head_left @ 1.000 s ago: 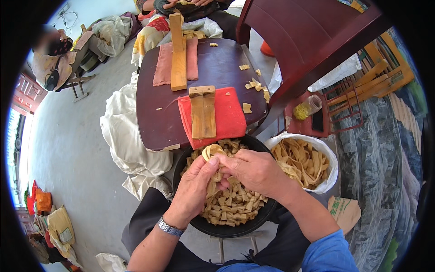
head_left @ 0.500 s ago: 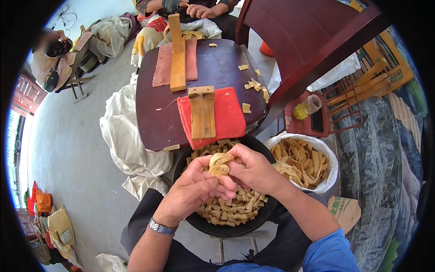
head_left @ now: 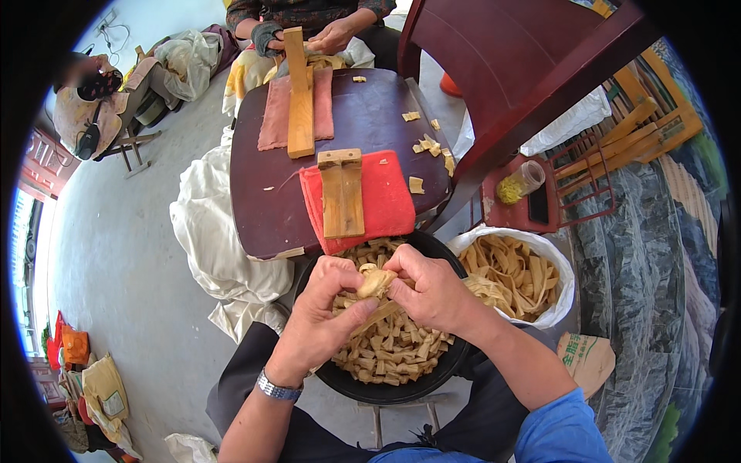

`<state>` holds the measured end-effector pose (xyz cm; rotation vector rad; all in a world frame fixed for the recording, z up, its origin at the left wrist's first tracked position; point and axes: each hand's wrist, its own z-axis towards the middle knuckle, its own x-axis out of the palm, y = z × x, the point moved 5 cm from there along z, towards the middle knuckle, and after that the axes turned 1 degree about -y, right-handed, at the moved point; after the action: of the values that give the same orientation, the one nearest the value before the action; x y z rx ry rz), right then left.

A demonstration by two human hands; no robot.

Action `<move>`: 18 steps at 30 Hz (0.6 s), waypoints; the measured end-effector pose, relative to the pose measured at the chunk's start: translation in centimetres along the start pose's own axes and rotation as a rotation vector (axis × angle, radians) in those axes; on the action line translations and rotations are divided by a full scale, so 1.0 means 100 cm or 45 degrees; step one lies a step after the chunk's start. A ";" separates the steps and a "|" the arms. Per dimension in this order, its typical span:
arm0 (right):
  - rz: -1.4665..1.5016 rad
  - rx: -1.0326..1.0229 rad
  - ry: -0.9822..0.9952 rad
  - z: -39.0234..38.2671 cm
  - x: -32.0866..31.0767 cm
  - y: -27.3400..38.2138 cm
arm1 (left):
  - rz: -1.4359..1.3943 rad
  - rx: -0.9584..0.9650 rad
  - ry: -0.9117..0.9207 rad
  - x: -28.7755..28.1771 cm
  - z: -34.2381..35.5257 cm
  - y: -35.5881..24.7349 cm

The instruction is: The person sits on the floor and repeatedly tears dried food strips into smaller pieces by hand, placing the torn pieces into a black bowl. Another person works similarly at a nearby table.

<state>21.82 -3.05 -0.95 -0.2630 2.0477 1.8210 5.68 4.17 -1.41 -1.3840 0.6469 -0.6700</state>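
Observation:
Both my hands meet over a black tub filled with knotted tan pieces. Between them is a pale yellow-tan strip that looks like tofu skin, looped into a loose knot. My left hand, with a metal watch at the wrist, pinches the strip from the left, and a length of it trails below the thumb. My right hand grips the knot's right side between thumb and fingers. To the right of the tub, a white sack holds long tan strips.
Ahead stands a dark red chair seat with a red cloth, a wooden block, a long wooden piece and several tan scraps. A co-worker's hands are behind it. White cloth hangs at left; a jar stands right.
My left fingers have curled in around the strip from a flatter, open palm. The knot has turned, and a tail now hangs below it. The co-worker's hands have shifted.

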 end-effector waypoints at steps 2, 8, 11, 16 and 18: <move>-0.019 -0.002 -0.024 0.000 0.003 -0.009 | 0.487 0.239 0.127 0.007 0.000 -0.015; 0.380 0.520 0.669 -0.014 0.009 -0.016 | 1.193 0.537 0.079 0.032 -0.018 -0.020; 0.091 0.269 0.901 -0.022 0.006 -0.023 | 1.322 0.549 0.308 0.042 -0.030 -0.007; 0.227 0.412 0.965 -0.027 -0.006 -0.043 | 1.159 0.349 0.520 0.032 -0.036 -0.001; 0.225 0.531 0.886 -0.024 -0.023 -0.032 | 1.056 0.125 0.581 0.012 -0.032 -0.005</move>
<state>24.80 -6.12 -2.75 -0.6866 2.9448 1.4539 4.00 1.12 -1.18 -0.7499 1.4225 -0.3244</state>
